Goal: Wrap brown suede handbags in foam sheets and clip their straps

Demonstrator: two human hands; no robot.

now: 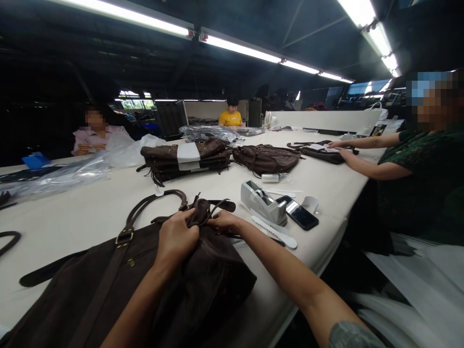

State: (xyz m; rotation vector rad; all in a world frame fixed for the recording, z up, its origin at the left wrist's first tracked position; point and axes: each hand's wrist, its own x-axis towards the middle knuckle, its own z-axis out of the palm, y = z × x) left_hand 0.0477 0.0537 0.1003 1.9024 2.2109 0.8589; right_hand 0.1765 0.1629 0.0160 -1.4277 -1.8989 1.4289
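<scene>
A large dark brown bag [134, 285] lies on its side along the table's near edge, its looped handles [135, 212] stretching away from me. My left hand [179, 233] is closed round the gathered top corner of the bag. Just right of it, my right hand [224, 221] has its fingers bent at the same corner, beside a thin dark strap [219, 204]. Its fingertips are partly hidden by the bag. A brass buckle [124, 238] and a zip pull [131, 262] show on the bag's face.
Right of my hands are a tape dispenser [264, 202], a phone [297, 212] and a white notched strip [274, 231]. Farther back lie a paper-banded stack of brown bags [163, 159] and another brown bag [268, 158]. A co-worker [416, 159] handles a dark bag at right.
</scene>
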